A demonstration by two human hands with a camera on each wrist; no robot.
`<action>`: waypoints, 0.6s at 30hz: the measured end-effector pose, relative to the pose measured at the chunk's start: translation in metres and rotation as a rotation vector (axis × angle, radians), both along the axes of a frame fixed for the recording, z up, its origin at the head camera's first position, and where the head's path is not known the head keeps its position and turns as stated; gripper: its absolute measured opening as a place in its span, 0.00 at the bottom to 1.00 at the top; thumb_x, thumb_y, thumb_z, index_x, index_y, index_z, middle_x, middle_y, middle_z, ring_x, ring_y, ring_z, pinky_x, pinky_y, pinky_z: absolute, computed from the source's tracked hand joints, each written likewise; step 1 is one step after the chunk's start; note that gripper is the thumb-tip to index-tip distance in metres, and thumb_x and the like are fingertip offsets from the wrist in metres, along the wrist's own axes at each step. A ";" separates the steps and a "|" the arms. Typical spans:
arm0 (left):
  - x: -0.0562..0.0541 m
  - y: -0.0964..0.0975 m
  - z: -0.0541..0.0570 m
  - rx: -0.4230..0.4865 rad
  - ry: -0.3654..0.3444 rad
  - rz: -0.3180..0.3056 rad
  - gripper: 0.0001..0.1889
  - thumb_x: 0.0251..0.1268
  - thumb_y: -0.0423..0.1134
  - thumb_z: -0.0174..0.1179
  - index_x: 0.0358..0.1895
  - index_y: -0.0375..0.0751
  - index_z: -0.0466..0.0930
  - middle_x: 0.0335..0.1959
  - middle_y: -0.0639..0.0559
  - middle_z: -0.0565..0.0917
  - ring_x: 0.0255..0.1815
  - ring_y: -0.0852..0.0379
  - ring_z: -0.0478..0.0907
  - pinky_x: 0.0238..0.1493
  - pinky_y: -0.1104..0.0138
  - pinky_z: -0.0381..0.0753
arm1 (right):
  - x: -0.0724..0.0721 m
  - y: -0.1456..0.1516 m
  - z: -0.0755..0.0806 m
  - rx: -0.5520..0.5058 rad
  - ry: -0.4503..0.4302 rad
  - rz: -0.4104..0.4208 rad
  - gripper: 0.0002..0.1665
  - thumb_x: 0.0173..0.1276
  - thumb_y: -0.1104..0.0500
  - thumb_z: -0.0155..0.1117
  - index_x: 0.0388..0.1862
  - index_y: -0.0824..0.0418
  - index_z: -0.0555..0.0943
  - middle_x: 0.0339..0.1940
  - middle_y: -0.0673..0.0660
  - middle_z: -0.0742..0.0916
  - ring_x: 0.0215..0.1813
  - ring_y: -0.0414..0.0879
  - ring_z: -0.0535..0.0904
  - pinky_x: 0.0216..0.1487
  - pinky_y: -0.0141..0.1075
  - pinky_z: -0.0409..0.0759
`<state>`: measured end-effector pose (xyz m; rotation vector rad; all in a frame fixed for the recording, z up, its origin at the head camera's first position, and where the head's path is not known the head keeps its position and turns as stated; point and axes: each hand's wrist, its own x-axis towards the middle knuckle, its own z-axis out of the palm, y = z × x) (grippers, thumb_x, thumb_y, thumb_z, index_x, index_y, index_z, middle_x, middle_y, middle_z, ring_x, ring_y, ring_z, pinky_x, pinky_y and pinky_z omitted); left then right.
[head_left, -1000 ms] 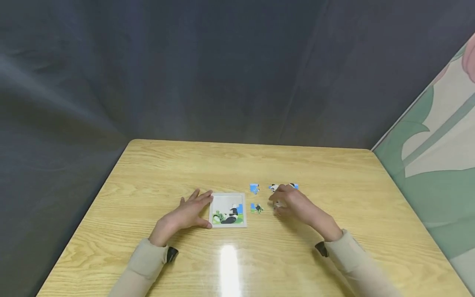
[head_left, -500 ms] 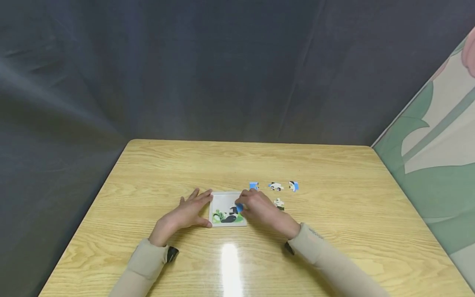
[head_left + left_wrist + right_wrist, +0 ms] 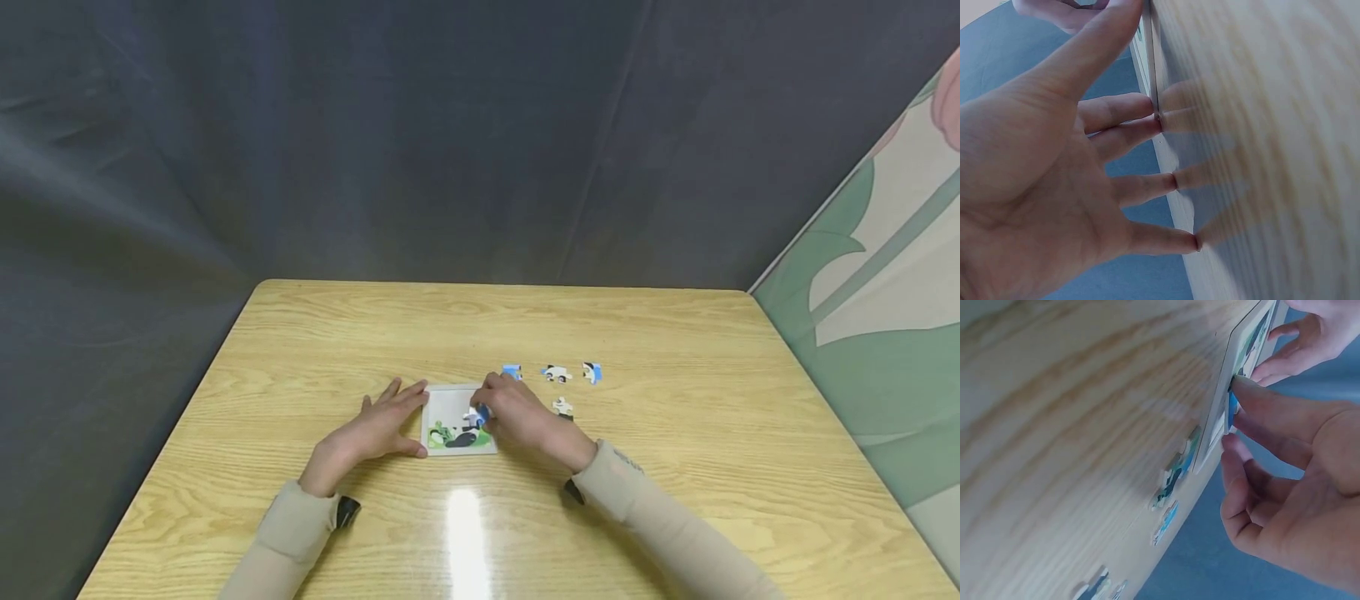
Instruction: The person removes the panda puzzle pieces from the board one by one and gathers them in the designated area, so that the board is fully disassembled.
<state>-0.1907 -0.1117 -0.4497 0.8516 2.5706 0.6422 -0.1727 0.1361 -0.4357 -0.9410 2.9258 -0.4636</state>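
Note:
A square puzzle frame (image 3: 460,453) lies on the table, its near part filled with green, black and white panda pieces. My left hand (image 3: 375,429) spreads its fingers along the frame's left side, thumb at the near corner and fingertips at the far one. In the left wrist view its fingers (image 3: 1144,190) are straight. My right hand (image 3: 525,415) is over the frame's right side, its thumb and fingertips pinching a blue-edged puzzle piece (image 3: 1232,411). In the head view this hand partly covers the piece and the frame's right rim.
Several loose puzzle pieces lie right of the frame, among them a panda-face piece (image 3: 557,374), a blue-and-white piece (image 3: 592,372) and a white-and-black piece (image 3: 562,407). A green-and-blue piece (image 3: 1177,472) lies beside the frame. The wooden table (image 3: 675,400) ends at a dark curtain (image 3: 450,150).
My right hand has moved left from the loose pieces to the frame and now pinches a blue-edged piece there. My left hand has stayed at the frame's left side.

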 end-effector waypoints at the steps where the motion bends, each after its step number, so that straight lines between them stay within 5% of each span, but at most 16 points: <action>1: 0.000 0.000 0.000 -0.001 -0.001 -0.001 0.44 0.51 0.49 0.71 0.71 0.36 0.62 0.77 0.44 0.53 0.75 0.31 0.39 0.58 0.24 0.43 | 0.000 0.000 0.000 0.006 0.001 0.000 0.21 0.50 0.66 0.77 0.46 0.63 0.85 0.37 0.54 0.83 0.36 0.43 0.71 0.37 0.33 0.70; 10: 0.000 0.000 0.001 0.001 -0.008 0.005 0.44 0.52 0.48 0.71 0.71 0.35 0.62 0.77 0.43 0.53 0.76 0.32 0.39 0.59 0.24 0.42 | -0.005 0.000 0.003 0.072 0.024 0.049 0.18 0.51 0.64 0.77 0.43 0.61 0.87 0.37 0.53 0.85 0.37 0.44 0.74 0.39 0.33 0.73; 18: -0.002 -0.002 -0.001 -0.005 -0.001 0.009 0.44 0.52 0.49 0.71 0.71 0.36 0.63 0.77 0.43 0.54 0.75 0.32 0.39 0.59 0.24 0.42 | -0.008 0.016 0.004 0.066 0.269 0.176 0.16 0.53 0.59 0.76 0.42 0.61 0.87 0.38 0.53 0.84 0.39 0.45 0.77 0.38 0.35 0.78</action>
